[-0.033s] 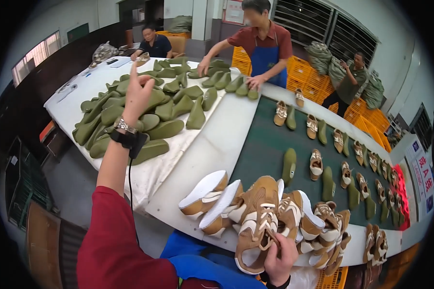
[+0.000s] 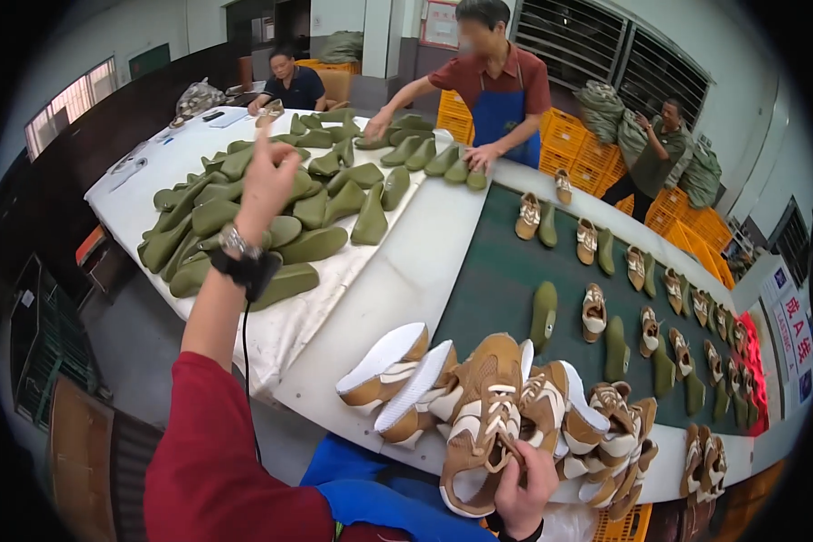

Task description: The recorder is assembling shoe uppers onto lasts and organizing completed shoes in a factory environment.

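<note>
My left hand (image 2: 266, 185) is raised over a heap of green shoe lasts (image 2: 321, 242), index finger stretched out and the others partly curled. It holds nothing. At the near table edge my right hand (image 2: 527, 483) pinches a brown and cream sneaker (image 2: 483, 425) near its laces and opening. Whether the fingers grip a lace or the tongue, I cannot tell. Against that sneaker, several more brown sneakers are piled, among them one with its white sole (image 2: 381, 354) showing at the left and a cluster (image 2: 619, 425) at the right.
A green belt (image 2: 492, 271) carries rows of sneakers and lasts to the right. Across the table, a person in a blue apron (image 2: 515, 108) touches lasts with both hands. Another person (image 2: 295, 88) sits at the far left; one stands near orange crates (image 2: 565, 135).
My left hand has shifted slightly to the right, its index finger a little lower. My right hand keeps its hold on the sneaker.
</note>
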The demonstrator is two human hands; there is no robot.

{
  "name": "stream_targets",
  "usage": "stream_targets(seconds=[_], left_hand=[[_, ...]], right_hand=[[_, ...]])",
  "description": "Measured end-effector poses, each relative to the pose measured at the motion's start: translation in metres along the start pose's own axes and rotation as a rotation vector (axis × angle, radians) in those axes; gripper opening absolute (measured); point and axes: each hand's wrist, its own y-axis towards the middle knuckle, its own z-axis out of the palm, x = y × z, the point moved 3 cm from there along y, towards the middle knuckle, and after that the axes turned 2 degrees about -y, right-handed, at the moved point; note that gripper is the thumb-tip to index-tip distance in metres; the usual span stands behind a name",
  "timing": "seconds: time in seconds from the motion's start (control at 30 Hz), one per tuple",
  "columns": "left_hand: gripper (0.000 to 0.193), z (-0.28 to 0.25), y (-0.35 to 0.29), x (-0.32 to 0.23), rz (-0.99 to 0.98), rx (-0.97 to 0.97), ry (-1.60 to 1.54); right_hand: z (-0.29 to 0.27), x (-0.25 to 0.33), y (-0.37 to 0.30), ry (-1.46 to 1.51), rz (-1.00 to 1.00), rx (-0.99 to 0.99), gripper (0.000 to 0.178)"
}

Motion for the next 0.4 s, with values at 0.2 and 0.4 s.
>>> stream_targets(seconds=[0.2,0.4], left_hand=[[0.064,0.086,-0.192,-0.145,0.568,1.032,-0.312],[0.065,0.092,-0.244,-0.189,0.895,1.078,-0.353]], right_hand=[[0.005,-0.005,0.012,0.007,0.1,-0.115,0.026],[0.002,-0.008,0.032,-0.004,0.111,-0.238,0.023]])
